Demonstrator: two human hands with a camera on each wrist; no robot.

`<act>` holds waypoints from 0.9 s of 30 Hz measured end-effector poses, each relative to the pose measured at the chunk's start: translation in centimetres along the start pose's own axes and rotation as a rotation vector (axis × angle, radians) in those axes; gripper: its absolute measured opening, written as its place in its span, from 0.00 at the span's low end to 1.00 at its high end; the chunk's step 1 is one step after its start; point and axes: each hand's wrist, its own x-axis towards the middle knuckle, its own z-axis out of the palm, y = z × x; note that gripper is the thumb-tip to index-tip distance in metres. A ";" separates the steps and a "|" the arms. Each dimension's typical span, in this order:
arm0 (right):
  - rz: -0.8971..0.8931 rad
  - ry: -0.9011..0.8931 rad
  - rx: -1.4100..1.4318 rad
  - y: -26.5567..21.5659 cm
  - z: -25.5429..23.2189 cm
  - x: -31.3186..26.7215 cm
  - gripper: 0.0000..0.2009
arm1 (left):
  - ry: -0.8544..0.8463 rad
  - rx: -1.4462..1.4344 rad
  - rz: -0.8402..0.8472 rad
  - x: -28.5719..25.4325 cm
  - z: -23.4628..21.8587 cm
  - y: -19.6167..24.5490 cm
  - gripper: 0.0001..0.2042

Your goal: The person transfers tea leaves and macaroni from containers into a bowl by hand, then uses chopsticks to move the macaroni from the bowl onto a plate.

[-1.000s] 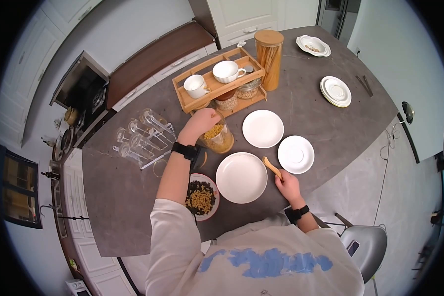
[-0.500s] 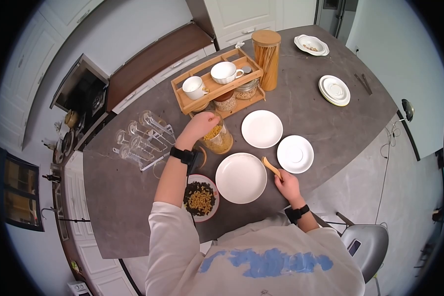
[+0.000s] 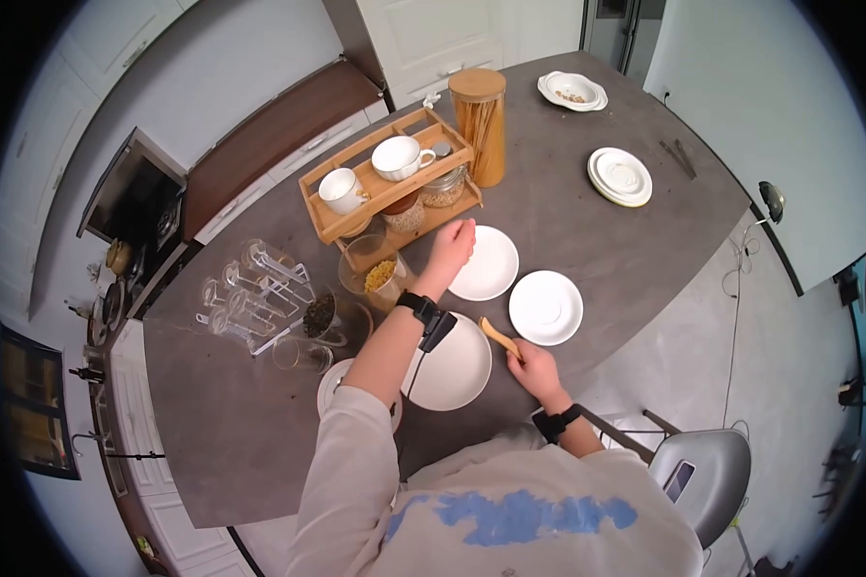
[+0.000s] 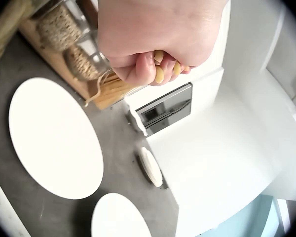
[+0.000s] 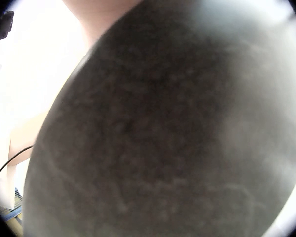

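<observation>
My left hand [image 3: 452, 250] is over the left edge of a white plate [image 3: 491, 274]. In the left wrist view its curled fingers grip several small yellow pasta pieces [image 4: 159, 75]. A glass jar [image 3: 358, 258] with yellow pasta [image 3: 380, 276] inside stands left of that hand. My right hand [image 3: 536, 370] holds a short wooden utensil [image 3: 500, 338], pointing away from me, beside a larger white plate [image 3: 457, 380]; in the right wrist view it is out of sight. My left forearm covers part of the larger plate and most of a bowl [image 3: 327, 389] left of it.
A wooden rack [image 3: 332, 226] carries two white cups, with jars below. Beside it stands a tall spaghetti jar [image 3: 479, 135]. Glass cups [image 3: 250, 298] hang on a rack at left, near a jar of dark pieces [image 3: 319, 313]. A saucer [image 3: 546, 308] and stacked plates [image 3: 621, 178] are at right.
My left hand has come out of the pasta jar and moved right over the white plate, carrying pasta. My right hand keeps its hold on the wooden utensil. The head view has shifted slightly.
</observation>
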 end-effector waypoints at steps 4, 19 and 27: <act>-0.019 -0.016 0.013 -0.1 -0.3 0.1 0.10 | 0.085 -0.048 -0.091 2.7 0.3 -4.0 0.16; -0.039 -0.035 0.032 0.2 -0.4 0.1 0.09 | 0.176 -0.001 -0.127 4.5 -1.7 -8.4 0.14; -0.035 -0.035 0.014 -0.1 -0.5 0.2 0.09 | -0.072 -0.301 -0.334 3.7 0.6 -5.6 0.11</act>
